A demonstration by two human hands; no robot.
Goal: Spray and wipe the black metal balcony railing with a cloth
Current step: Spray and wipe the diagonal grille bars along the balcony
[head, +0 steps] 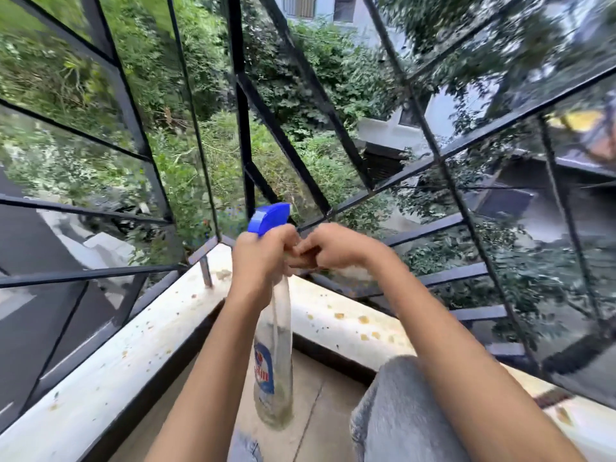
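Below the left grip [263, 258] hangs a clear plastic spray bottle with a blue-and-white label [275, 345], roughly upright. The grip's fingers are wrapped tight round the bottle's neck. The bottle's blue plastic trigger head [268, 217] sticks out just above that grip, nozzle end toward the bars. The right grip [336, 246] sits just beside the left one, knuckles touching it at the neck, with its fingers curled in. Motion blur hides them, so cannot tell if they pinch anything. A pale blurred patch [355, 271] sits just under the right wrist; could be cloth, cannot tell. The black metal balcony railing [245, 128] stands beyond both grips, its corner post straight ahead of them and bars fanning out to either side. Neither grip touches it. A white stained concrete ledge [140, 331] runs under the railing, below and to both sides of the grips, meeting in a corner just past them. A knee in grey-blue denim [393, 411] is under the right forearm. Green bushes [333, 78] lie far past the bars.
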